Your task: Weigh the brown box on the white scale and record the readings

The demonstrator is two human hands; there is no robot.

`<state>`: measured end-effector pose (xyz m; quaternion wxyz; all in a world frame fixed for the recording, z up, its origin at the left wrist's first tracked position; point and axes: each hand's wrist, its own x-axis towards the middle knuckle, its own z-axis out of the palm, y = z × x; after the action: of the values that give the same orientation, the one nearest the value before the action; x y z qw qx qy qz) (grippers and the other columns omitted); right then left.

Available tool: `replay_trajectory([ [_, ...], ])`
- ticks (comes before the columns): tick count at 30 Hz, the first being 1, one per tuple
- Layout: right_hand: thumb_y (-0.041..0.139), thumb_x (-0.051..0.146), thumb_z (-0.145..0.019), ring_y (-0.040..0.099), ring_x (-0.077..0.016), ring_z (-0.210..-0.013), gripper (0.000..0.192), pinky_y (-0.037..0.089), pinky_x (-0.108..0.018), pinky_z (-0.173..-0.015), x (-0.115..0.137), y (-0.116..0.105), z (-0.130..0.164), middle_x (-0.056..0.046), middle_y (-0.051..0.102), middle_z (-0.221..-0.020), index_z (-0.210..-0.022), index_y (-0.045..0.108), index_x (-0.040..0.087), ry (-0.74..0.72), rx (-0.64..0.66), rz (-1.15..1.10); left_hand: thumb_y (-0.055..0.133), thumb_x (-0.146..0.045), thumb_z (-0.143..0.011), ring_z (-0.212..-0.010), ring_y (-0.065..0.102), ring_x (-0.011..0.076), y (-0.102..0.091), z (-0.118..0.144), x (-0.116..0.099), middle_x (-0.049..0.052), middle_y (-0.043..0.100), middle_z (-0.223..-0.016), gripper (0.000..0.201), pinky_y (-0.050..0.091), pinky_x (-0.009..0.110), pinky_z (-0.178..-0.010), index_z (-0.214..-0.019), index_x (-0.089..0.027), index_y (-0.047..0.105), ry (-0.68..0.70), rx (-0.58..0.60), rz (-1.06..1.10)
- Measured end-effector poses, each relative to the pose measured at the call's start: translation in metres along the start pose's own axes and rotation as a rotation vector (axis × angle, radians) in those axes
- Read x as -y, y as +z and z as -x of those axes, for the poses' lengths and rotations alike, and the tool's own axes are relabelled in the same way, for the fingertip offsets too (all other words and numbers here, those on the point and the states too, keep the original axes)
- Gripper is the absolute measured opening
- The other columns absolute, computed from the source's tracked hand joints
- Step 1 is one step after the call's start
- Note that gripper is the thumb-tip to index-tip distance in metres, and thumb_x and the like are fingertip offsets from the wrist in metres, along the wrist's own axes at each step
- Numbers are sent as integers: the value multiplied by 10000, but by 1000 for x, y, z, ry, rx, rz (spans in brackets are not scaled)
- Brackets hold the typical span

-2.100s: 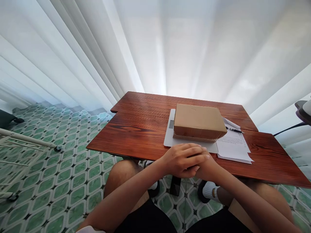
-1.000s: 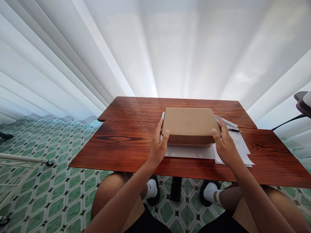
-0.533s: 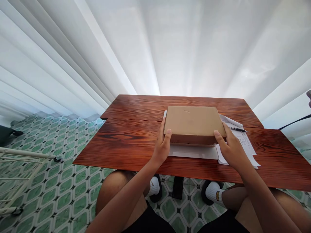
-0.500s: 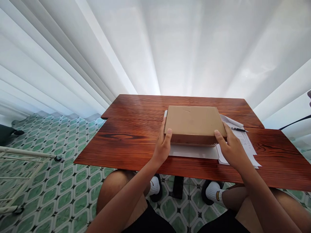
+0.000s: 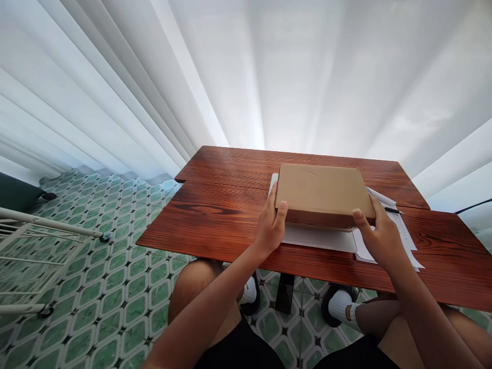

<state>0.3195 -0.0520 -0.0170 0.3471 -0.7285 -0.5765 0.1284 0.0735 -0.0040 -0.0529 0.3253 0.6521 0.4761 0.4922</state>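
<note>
A closed brown cardboard box [image 5: 321,189] is held level between both hands, just over the table. My left hand [image 5: 270,225] grips its left end, thumb on the near face and fingers along the side. On the right end, my right hand [image 5: 380,230] does the same, its thumb near the front right corner. Beneath the box lies a flat white item [image 5: 319,239], mostly hidden, whose kind I cannot tell. Sheets of paper [image 5: 407,233] with writing stick out by my right hand, and a black pen [image 5: 392,210] rests on them.
The reddish wooden table [image 5: 203,210] has a stepped left edge and a seam between its boards. White curtains [image 5: 269,77] hang behind it. A pale metal rack [image 5: 49,225] on casters stands at the left on the green tiled floor [image 5: 126,297].
The view has turned slightly left, so everything appears shifted right. Both hands keep their grip on the box, which appears slightly larger and nearer to the camera.
</note>
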Motion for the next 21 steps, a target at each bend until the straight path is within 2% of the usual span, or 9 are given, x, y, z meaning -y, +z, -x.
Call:
replay_trajectory([
  [6, 516, 721, -877, 687, -358, -1039, 814, 535, -488, -922, 10, 5, 7, -148, 688, -1246, -1521, 435, 229, -14, 1, -18, 333, -465, -1039, -1474, 388, 215, -12, -13, -2, 55, 407, -1592, 567, 329, 364, -1214, -1558, -236, 336, 81, -65, -74],
  [13, 543, 700, -873, 715, -346, -953, 779, 564, -451, -801, 12, 16, 8, -115, 731, -1122, -1518, 451, 273, -59, 5, 34, 394, -354, -992, -1395, 493, 220, -34, -22, -12, 61, 513, -1515, 509, 386, 361, -1169, -1476, -219, 472, 88, -137, -89],
  [21, 566, 665, -875, 699, -324, -908, 738, 569, -401, -725, 47, 29, 0, -114, 737, -1054, -1488, 503, 258, -150, 0, 73, 392, -320, -975, -1378, 513, 215, -64, -29, -17, 35, 563, -1469, 496, 415, 354, -1151, -1448, -235, 516, 54, -243, -35],
])
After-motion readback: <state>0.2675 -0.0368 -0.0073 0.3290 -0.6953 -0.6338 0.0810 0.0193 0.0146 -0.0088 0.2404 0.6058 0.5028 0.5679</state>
